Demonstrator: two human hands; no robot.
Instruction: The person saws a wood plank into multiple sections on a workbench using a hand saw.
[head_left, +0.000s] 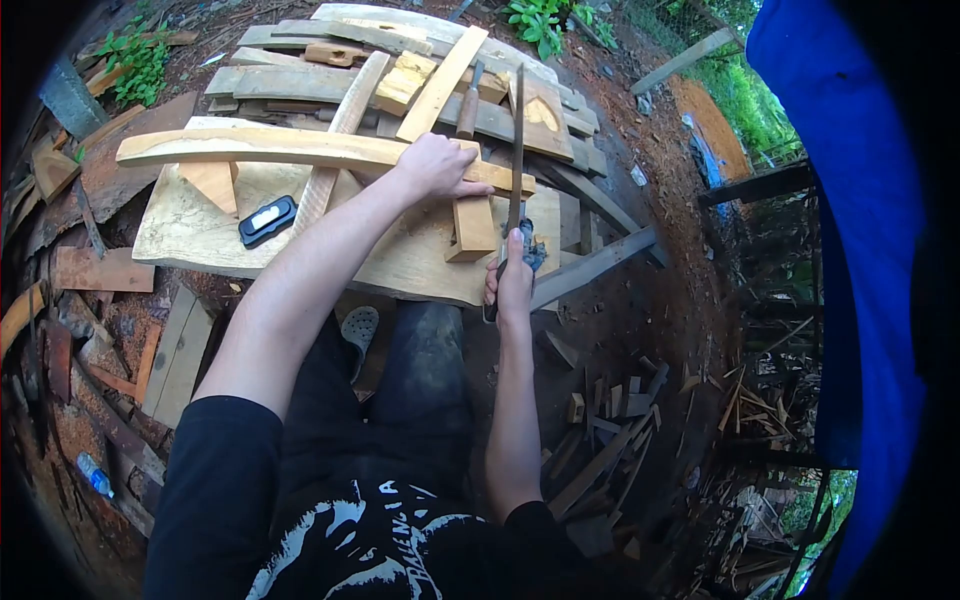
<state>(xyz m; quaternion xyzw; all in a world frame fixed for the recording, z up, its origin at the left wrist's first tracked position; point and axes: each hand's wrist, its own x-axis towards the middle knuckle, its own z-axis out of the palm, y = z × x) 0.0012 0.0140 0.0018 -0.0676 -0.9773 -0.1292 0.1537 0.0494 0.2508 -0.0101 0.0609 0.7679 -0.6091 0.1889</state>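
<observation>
A long, pale, squared wooden beam (290,149) is lying beneath the fingers of the left hand (436,166), which are gripping it near its right end. Just right of them, a dark, narrow-bladed saw (518,140) is crossing that end, the right hand's (512,282) fingers clenching its handle. Below the left fingers, a tan wooden block (472,232) is sitting near the front edge of the pale plank surface (400,268), bare room showing leftward.

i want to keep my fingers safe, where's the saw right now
In the head view, the saw is just right of centre, held in the right hand, crossing the long board near the board's right end, right of the left hand.
</observation>
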